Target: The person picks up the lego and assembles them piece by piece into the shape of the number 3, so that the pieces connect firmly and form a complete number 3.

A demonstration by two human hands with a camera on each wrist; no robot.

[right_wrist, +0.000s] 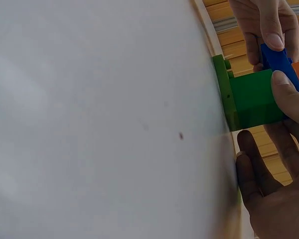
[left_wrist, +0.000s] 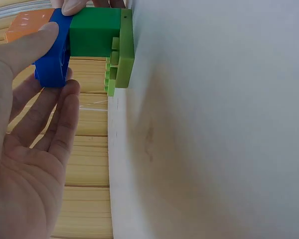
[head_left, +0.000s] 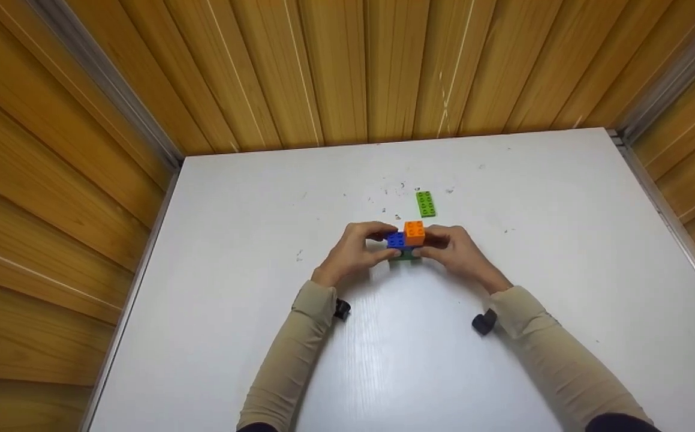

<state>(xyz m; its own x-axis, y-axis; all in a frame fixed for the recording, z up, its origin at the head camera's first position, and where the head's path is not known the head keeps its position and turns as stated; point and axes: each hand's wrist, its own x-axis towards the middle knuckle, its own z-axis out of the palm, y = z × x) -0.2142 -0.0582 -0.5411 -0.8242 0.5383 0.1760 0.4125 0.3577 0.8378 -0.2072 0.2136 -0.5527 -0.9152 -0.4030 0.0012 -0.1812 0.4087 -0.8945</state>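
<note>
Brick stack [left_wrist: 92, 42] gripped from both sides

From my end I have both hands at the stack, near the middle of the worktop [head_left: 251, 204]. It reads from the bottom as a light green plate [left_wrist: 126, 55], a darker green brick [right_wrist: 254, 99], a blue brick [head_left: 395, 240] and an orange brick [head_left: 414, 233]. The blue one juts past the green towards my left; the orange sits on its right part, leaving the blue studs on the left bare. The plate looks to stand on the worktop.

My left hand [head_left: 353, 249] pinches the overhanging blue end, thumb on the near face, fingers reaching round behind. My right hand [head_left: 459, 253] grips the other side, its thumb lying at the seam between blue and green; the lower fingers are spread and hold nothing. A second light green piece [head_left: 426, 204] lies loose beyond the stack, just apart from it, studs up.

I judge the step in hand to be settling the blue layer on the green. Whether the studs are fully home I cannot tell, as thumbs cover part of the joint. The next move, I think, calls for even downward pressure over the green brick, with little load on the overhang, lest the stack tip left.
</note>
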